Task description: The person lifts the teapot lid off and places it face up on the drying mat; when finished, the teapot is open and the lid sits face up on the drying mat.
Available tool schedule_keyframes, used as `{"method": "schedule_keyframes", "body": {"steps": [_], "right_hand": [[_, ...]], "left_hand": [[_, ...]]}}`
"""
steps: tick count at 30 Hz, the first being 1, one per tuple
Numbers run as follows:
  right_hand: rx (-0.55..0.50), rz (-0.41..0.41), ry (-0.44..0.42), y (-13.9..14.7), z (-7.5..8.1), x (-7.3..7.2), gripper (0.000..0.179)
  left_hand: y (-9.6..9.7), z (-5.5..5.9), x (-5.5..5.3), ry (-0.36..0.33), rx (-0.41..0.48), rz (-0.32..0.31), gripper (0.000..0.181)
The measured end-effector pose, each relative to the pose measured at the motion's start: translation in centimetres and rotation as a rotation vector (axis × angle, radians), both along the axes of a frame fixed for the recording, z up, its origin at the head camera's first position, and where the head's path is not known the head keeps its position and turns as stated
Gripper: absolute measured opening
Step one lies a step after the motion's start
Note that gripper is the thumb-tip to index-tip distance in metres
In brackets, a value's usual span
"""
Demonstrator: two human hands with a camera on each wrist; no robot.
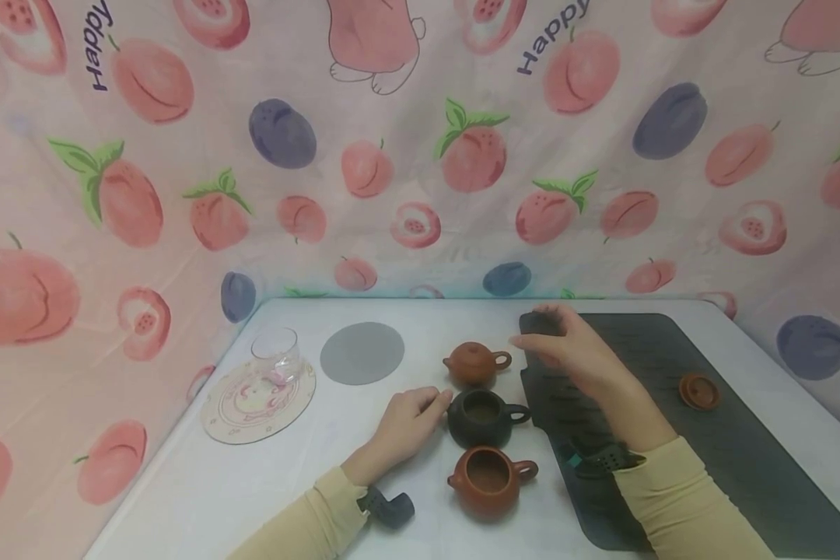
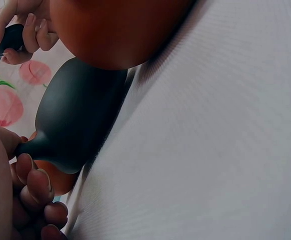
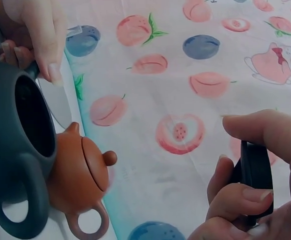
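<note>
My left hand (image 1: 406, 424) pinches the spout of a black teapot (image 1: 479, 420), which stands on the table with its top uncovered. In the left wrist view the spout (image 2: 29, 148) sits between thumb and fingers. My right hand (image 1: 584, 358) is raised over the dark tray's far left corner and holds a small black lid (image 3: 256, 180); the right wrist view shows it edge-on in the fingers. Behind the black pot stands a small lidded brown teapot (image 1: 472, 364). Nearer to me is a lidless reddish-brown teapot (image 1: 488, 486).
A black slatted tray (image 1: 644, 482) covers the right side, with a brown lid (image 1: 700, 391) on it. At left, a glass cup (image 1: 275, 354) stands on a round patterned mat (image 1: 234, 424). Beside it lies a grey disc (image 1: 362, 354). A fruit-print cloth (image 1: 406, 171) hangs behind.
</note>
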State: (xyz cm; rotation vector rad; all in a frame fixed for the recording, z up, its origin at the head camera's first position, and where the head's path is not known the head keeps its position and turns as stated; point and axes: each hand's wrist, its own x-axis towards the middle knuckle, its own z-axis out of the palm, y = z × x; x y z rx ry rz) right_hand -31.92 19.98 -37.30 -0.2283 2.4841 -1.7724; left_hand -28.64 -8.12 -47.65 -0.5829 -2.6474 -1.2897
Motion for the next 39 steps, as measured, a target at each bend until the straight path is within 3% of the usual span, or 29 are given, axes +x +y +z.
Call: {"method": "schedule_keyframes", "body": {"steps": [8,23,33,39], "right_hand": [[0.009,0.020,0.050,1.0,0.3,-0.2,0.071],[0.112,0.089,0.111,1.8,0.8,0.0,0.062],[0.265,0.098,0.080,2.7,1.3,0.4,0.081],[0.422,0.107,0.138,4.2,1.3,0.3,0.079]], "left_hand": [[0.0,0.2,0.0,0.007,0.003,-0.002,0.046],[-0.1,0.1,0.0,0.002,-0.003,-0.003,0.046],[-0.1,0.1,0.0,0.007,-0.005,-0.003,0.046],[0.0,0.1,0.0,0.008,-0.004,-0.003,0.045]]}}
